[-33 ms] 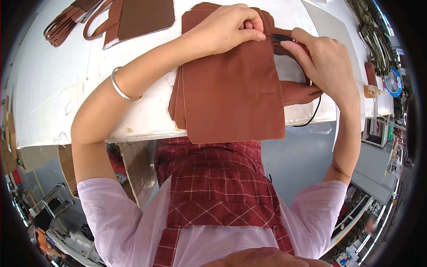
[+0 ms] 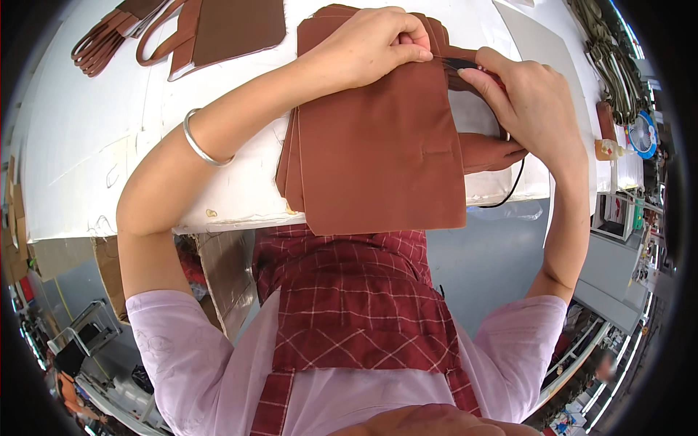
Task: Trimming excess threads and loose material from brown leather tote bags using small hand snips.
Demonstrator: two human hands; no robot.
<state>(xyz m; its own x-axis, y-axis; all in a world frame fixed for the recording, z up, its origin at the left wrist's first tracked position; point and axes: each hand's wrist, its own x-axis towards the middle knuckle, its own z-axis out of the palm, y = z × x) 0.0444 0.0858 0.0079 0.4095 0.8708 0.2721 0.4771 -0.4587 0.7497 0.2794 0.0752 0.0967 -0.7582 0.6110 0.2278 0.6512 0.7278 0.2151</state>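
A stack of flat reddish-brown bag panels [image 2: 378,160] lies on the white table, its near end hanging over the front edge. Brown strap handles [image 2: 491,151] stick out from its right side. My left hand [image 2: 385,45] rests over the far part of the stack, thumb and fingertips pinched at the right edge on what looks like a fine thread. Facing it, my right hand [image 2: 534,98] is closed around small black-bladed thread snips [image 2: 459,63], their tips pointing at the pinched fingers. My palm hides most of the snips.
More brown bag pieces with handles [image 2: 231,33] lie at the far left of the white table [image 2: 80,145]. Dark green straps [image 2: 614,73] hang at the far right, near a blue fan [image 2: 643,134] and a small bottle [image 2: 609,150]. A black cord [image 2: 515,185] dangles by the table edge.
My left thumb and fingertips have shifted very slightly; the snips' tips show a little differently. The stack and everything else look the same.
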